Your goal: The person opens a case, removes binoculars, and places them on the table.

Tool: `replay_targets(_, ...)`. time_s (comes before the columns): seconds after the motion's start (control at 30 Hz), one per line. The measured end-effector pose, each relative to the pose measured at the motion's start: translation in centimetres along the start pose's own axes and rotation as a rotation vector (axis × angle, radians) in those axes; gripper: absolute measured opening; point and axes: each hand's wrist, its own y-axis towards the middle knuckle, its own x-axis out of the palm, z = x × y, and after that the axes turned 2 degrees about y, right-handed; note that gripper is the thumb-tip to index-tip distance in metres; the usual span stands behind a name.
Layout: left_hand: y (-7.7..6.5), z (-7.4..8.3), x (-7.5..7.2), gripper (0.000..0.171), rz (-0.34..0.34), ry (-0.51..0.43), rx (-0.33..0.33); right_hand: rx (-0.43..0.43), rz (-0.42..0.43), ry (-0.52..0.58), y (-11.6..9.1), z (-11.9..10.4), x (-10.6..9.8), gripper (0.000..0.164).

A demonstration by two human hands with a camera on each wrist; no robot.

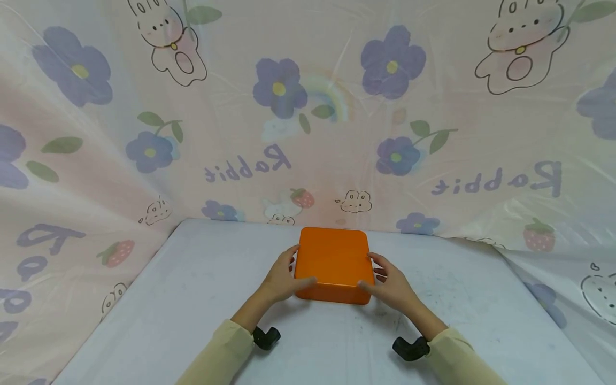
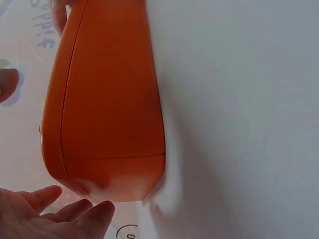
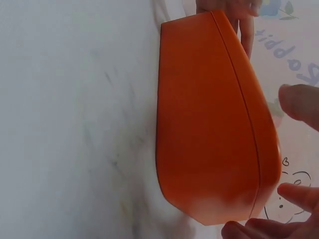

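An orange box (image 1: pixel 333 254) with rounded corners sits on the white table, and a thin seam between lid and body shows on its sides in both wrist views. My left hand (image 1: pixel 283 277) is at the box's left side, thumb by the near top edge. On the opposite side is my right hand (image 1: pixel 391 283), its thumb near the front right corner. Fingers of both hands are spread and slightly bent. In the left wrist view the fingertips (image 2: pixel 102 211) lie close to the box's corner; whether they touch it I cannot tell. What the box contains is hidden.
A white table surface (image 1: pixel 192 299) lies around the box, with dark smudges to the right. Behind and beside it hangs a printed curtain (image 1: pixel 332 139) with flowers and rabbits. Black wrist mounts (image 1: pixel 267 338) sit at both cuffs.
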Motion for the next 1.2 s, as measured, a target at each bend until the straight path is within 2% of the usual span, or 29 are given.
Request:
replay_targets(0.43,0.2,-0.2,0.3,0.100,-0.020,-0.030,0.017,-0.005,-0.026,-0.039,-0.2,-0.7,0.6,0.089)
replay_targets(0.8,0.6,-0.9,0.2,0.098,-0.047,0.023,0.027,0.015,-0.024,-0.095,0.1,-0.8,1.0,0.092)
replay_targets(1.03,0.5,-0.8,0.1,0.094,-0.053,0.069,0.019,-0.026,-0.009,-0.114,0.0,-1.2,1.0,0.090)
replay_targets(1.2,0.5,-0.9,0.0,0.094,-0.059,0.044,0.025,-0.051,0.008,-0.158,-0.1,-1.5,1.0,0.089)
